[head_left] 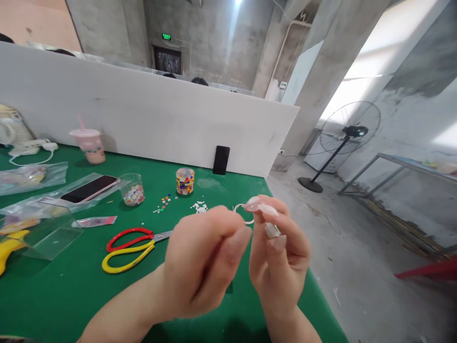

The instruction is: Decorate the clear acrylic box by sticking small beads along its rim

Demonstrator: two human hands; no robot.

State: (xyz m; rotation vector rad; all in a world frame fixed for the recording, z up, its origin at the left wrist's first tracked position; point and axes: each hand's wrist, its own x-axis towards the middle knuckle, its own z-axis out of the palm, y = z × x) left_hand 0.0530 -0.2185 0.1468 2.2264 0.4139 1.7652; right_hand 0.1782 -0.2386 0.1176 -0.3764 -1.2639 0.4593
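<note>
Above the front of the green table, my two hands are held close together. My left hand is closed, thumb pressed against the curled fingers; whatever it grips is hidden. My right hand is closed in a pinch on a thin white loop, which curves into the gap between the hands. A small pale, shiny piece shows between the right fingers; its kind is unclear. Scissors with one red and one yellow handle lie left of my left hand, their blade tips hidden behind it.
Beyond my hands are loose white pieces, coloured pieces, a mosaic-covered cup and a clear cup of bits. A black phone leans on the white partition. A pink drink cup stands back left.
</note>
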